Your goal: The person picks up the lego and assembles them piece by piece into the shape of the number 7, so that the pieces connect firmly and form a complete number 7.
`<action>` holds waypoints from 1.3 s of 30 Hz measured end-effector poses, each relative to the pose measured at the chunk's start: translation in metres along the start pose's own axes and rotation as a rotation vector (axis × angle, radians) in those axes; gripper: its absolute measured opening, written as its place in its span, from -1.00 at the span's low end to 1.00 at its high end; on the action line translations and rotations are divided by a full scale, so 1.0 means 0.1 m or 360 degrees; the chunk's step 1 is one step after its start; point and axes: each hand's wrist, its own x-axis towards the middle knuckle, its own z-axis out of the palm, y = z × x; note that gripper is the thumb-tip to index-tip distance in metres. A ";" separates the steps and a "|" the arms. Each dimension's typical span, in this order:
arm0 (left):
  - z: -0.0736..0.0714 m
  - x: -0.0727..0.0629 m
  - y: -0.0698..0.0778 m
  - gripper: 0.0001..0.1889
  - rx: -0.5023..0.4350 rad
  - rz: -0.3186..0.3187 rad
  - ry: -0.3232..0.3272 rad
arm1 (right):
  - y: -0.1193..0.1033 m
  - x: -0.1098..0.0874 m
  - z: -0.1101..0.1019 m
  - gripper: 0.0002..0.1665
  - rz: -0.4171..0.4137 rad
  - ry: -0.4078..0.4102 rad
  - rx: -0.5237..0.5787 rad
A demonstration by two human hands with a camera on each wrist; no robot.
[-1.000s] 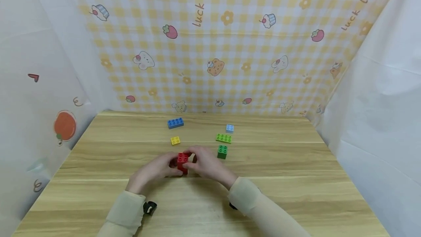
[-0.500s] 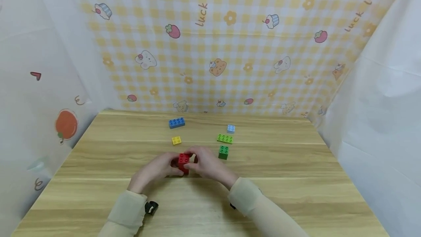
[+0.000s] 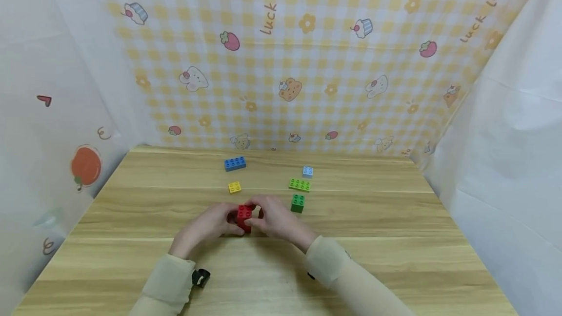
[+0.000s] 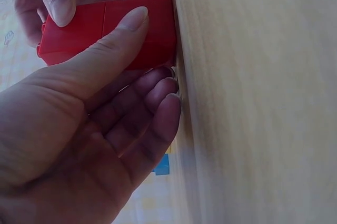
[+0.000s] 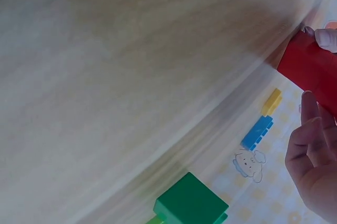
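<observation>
Two red toy bricks stand stacked on the table, studs up, with a thin seam between the upper brick [image 4: 81, 26] and the lower brick [image 4: 158, 31] in the left wrist view. My left hand [image 3: 212, 222] holds the lower one, thumb across its near face and fingers curled behind. From the other side, my right hand [image 3: 276, 218] pinches the upper one between thumb and fingers. In the right wrist view the red stack [image 5: 310, 68] appears at the right edge, partly cut off. A green brick [image 3: 297, 203] stands just beyond the right hand.
Behind the hands lie a yellow brick [image 3: 234, 187] and a long blue brick [image 3: 235, 163]. A lime green brick [image 3: 299, 185] and a light blue brick [image 3: 308, 171] are at the back right. A checked cloth [image 3: 307, 62] hangs behind the wooden table [image 3: 373, 218].
</observation>
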 end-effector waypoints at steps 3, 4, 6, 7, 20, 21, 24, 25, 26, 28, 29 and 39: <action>0.01 -0.01 0.01 -0.82 -0.0002 -0.0017 0.0000 | 0.02 0.00 0.02 -0.70 -0.0015 0.0006 0.0009; 0.01 -0.01 0.01 -0.82 -0.0009 -0.0022 0.0000 | 0.02 0.00 0.02 -0.70 -0.0017 0.0007 0.0016; 0.01 -0.01 0.00 -0.82 -0.0014 -0.0026 0.0003 | 0.03 0.00 0.03 -0.71 -0.0016 0.0012 0.0032; 0.01 -0.02 0.00 -0.82 -0.0017 -0.0029 0.0003 | 0.03 -0.01 0.03 -0.71 -0.0017 0.0015 0.0036; 0.01 -0.01 -0.01 -0.81 -0.0022 -0.0038 -0.0007 | 0.00 0.00 0.00 -0.72 0.0003 -0.0039 -0.0006; 0.01 -0.01 -0.01 -0.81 -0.0022 -0.0036 -0.0008 | 0.00 0.00 -0.01 -0.72 0.0006 -0.0040 -0.0009; 0.00 -0.01 -0.01 -0.83 -0.0021 -0.0024 -0.0018 | -0.01 0.01 -0.03 -0.73 0.0010 -0.0037 -0.0025; 0.00 -0.01 -0.01 -0.84 -0.0026 -0.0021 -0.0021 | -0.02 0.01 -0.04 -0.74 0.0013 -0.0035 -0.0028; -0.01 -0.01 0.00 -0.84 -0.0028 -0.0018 -0.0022 | -0.02 0.01 -0.05 -0.74 0.0011 -0.0032 -0.0031; -0.01 0.00 0.01 -0.85 -0.0020 -0.0008 -0.0019 | -0.02 0.00 -0.07 -0.73 0.0009 -0.0029 -0.0035; -0.01 0.00 0.01 -0.84 -0.0017 -0.0004 -0.0018 | -0.01 -0.01 -0.09 -0.70 0.0017 -0.0030 -0.0036; 0.04 0.00 0.05 -0.83 0.0034 -0.0081 -0.0012 | 0.28 -0.29 -0.38 -0.53 0.0092 0.0096 0.0172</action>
